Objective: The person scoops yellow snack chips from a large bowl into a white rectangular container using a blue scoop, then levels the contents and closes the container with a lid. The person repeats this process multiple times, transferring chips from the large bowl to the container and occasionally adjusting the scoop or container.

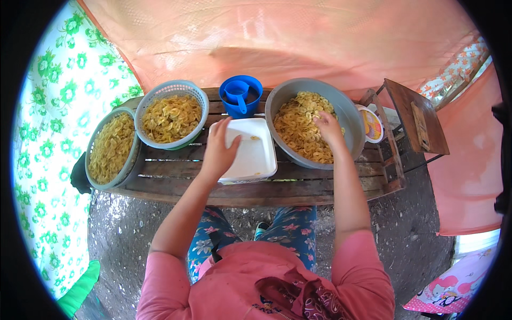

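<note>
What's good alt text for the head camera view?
A person's right hand is in a gray basin of yellow chips; the left hand is at the left edge of a white tub. Two other chip containers and a blue bucket share the wooden bench.

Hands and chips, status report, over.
Left hand at white tub, left side. Right hand at yellow chips in grey basin. Nothing visibly in the way.

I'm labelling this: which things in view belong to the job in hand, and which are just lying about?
Apparently in use:
grey basin of yellow slices, right hand among them
white tub, left hand at it

Apparently lying about:
blue bucket, cup inside
brown wooden panel
perforated basket, far-left container (similar slices; perhaps related)
</note>
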`<action>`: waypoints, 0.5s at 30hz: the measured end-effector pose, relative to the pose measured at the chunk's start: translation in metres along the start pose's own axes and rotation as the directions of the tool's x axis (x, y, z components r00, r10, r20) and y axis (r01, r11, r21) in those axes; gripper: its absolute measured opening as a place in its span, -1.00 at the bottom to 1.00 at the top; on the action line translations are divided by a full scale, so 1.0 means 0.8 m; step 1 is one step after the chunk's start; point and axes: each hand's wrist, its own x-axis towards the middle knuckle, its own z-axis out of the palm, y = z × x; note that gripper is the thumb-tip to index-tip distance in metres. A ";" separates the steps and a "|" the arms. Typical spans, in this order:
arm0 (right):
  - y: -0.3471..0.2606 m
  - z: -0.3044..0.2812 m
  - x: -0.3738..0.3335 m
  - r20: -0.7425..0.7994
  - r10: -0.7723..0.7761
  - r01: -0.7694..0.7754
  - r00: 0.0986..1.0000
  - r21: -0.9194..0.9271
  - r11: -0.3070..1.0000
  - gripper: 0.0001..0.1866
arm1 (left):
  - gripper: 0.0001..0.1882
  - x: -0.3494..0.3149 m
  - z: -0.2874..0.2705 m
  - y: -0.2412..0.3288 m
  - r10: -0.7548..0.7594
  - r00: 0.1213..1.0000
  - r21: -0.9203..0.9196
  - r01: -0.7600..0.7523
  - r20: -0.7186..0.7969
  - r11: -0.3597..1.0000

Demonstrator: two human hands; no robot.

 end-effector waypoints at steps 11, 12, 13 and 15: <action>0.058 0.009 0.088 0.149 0.196 -0.074 0.969 -0.581 0.810 0.09 | -0.25 0.150 0.195 0.062 -0.194 0.878 -0.018 0.224 0.437 0.974; 0.060 0.007 0.084 0.160 0.189 -0.067 0.969 -0.566 0.822 0.10 | -0.24 0.152 0.212 0.058 -0.256 0.845 0.015 0.282 0.470 0.959; 0.062 0.005 0.080 0.166 0.161 -0.048 0.973 -0.536 0.843 0.10 | -0.16 0.155 0.226 0.053 -0.328 0.801 0.072 0.339 0.500 0.938; 0.066 0.002 0.074 0.145 0.138 -0.040 0.980 -0.534 0.845 0.08 | -0.09 0.149 0.254 0.046 -0.421 0.726 0.167 0.397 0.544 0.902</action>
